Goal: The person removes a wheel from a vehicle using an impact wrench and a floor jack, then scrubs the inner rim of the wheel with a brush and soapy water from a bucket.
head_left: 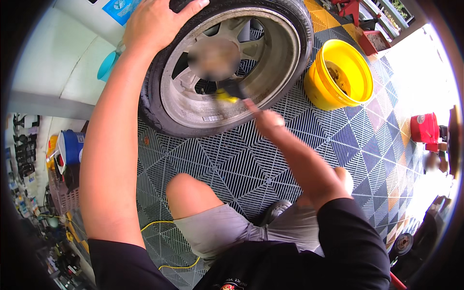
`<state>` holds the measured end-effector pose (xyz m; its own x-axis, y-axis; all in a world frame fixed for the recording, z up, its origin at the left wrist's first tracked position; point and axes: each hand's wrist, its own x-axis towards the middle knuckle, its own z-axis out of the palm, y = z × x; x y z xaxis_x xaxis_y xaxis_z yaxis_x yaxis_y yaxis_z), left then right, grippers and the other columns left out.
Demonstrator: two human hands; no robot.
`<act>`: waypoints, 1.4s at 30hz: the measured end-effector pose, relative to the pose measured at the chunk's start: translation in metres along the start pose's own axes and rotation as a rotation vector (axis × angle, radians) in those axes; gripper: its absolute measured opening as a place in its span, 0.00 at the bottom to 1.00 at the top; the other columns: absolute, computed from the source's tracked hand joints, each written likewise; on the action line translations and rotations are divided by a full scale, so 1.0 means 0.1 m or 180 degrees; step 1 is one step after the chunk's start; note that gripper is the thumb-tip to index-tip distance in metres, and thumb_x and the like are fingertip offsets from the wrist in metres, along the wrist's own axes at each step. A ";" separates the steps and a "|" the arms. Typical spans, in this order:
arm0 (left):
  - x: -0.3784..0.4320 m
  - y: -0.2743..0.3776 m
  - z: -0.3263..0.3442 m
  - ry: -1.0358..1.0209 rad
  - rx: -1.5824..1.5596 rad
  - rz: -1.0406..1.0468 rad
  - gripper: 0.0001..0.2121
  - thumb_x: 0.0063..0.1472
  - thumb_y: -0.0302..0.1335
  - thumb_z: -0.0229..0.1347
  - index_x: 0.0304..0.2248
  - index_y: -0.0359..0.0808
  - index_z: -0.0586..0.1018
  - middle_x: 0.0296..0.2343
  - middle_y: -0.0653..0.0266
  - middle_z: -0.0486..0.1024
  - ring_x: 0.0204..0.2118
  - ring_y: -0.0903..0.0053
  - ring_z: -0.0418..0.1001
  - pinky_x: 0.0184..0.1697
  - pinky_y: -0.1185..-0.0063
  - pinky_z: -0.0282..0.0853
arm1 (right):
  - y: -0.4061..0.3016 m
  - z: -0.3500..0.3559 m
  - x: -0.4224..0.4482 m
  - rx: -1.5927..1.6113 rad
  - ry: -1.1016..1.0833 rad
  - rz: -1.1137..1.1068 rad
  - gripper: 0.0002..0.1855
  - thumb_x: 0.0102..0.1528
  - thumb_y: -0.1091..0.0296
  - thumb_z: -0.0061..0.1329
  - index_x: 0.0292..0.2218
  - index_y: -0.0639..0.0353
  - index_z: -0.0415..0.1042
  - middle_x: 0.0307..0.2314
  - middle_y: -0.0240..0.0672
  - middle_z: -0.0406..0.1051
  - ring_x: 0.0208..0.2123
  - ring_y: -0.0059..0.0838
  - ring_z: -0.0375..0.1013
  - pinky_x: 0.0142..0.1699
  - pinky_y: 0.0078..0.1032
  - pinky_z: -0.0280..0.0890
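A car wheel stands upright in front of me, its black rubber tyre [150, 98] around a dirty silver alloy rim [277, 69]. My left hand [154, 27] holds the top left of the tyre, thumb spread over the tread; its fingertips are partly cut off by the picture's edge. Gripped in my right hand [268, 121] is a brush [232, 90] with a black and yellow head, blurred by motion. The brush head is inside the rim's barrel, near the lower spokes. The wheel's centre is blurred out.
Right of the wheel stands a yellow bucket [315, 87] with dark matter inside. A red bucket [422, 127] is farther right. Grey slatted floor tiles [250, 163] lie underneath. A yellow cord [181, 267] runs by my left leg. A blue container [74, 146] and shelved goods line the left.
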<state>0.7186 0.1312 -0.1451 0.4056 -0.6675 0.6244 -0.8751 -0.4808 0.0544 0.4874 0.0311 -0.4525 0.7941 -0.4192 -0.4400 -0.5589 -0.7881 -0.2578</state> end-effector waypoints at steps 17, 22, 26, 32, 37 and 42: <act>0.02 -0.03 0.02 -0.0222 0.0005 -0.0328 0.38 0.57 0.58 0.55 0.56 0.34 0.72 0.53 0.47 0.71 0.57 0.55 0.67 0.60 0.66 0.61 | 0.06 -0.22 -0.07 0.0389 0.0195 0.0593 0.50 0.55 0.82 0.34 0.68 0.22 0.34 0.38 0.58 0.76 0.27 0.37 0.78 0.31 0.38 0.74; 0.04 -0.03 0.02 -0.0192 -0.0006 -0.0188 0.37 0.57 0.58 0.55 0.54 0.33 0.73 0.52 0.47 0.72 0.56 0.55 0.68 0.59 0.66 0.62 | -0.81 -0.19 -0.31 0.2896 -0.0858 -0.0277 0.48 0.54 0.78 0.41 0.69 0.29 0.39 0.45 0.62 0.72 0.35 0.43 0.78 0.43 0.39 0.73; 0.02 -0.04 0.02 -0.0174 0.0007 -0.0134 0.37 0.57 0.58 0.55 0.53 0.32 0.74 0.51 0.46 0.73 0.55 0.54 0.69 0.59 0.66 0.63 | -0.48 -0.31 -0.14 0.1889 -0.0848 -0.0393 0.52 0.51 0.80 0.42 0.69 0.32 0.34 0.43 0.59 0.73 0.34 0.43 0.78 0.36 0.33 0.73; 0.04 -0.05 0.06 -0.0067 0.0052 -0.0154 0.36 0.57 0.56 0.57 0.53 0.32 0.74 0.50 0.46 0.73 0.55 0.54 0.69 0.58 0.66 0.64 | -0.21 -0.16 -0.05 0.1009 -0.0481 0.0279 0.44 0.60 0.73 0.40 0.69 0.30 0.34 0.32 0.40 0.74 0.25 0.28 0.73 0.31 0.30 0.73; 0.04 -0.04 0.03 -0.0086 -0.0028 -0.0140 0.36 0.57 0.56 0.57 0.53 0.32 0.74 0.50 0.46 0.73 0.55 0.54 0.69 0.58 0.66 0.64 | -0.69 -0.08 -0.13 0.4901 -0.1855 -0.0853 0.51 0.53 0.78 0.44 0.69 0.36 0.33 0.30 0.43 0.73 0.19 0.27 0.66 0.24 0.25 0.66; 0.03 -0.03 0.03 -0.0067 -0.0032 -0.0113 0.36 0.57 0.56 0.57 0.53 0.32 0.74 0.51 0.46 0.73 0.54 0.54 0.70 0.58 0.66 0.64 | 0.03 -0.04 0.05 0.0576 -0.0124 -0.0180 0.44 0.60 0.75 0.36 0.68 0.20 0.36 0.41 0.52 0.75 0.29 0.34 0.77 0.33 0.31 0.73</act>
<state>0.7228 0.1292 -0.1455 0.4418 -0.6620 0.6054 -0.8626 -0.4987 0.0842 0.4904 0.0249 -0.4518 0.8175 -0.3561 -0.4526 -0.5504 -0.7145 -0.4320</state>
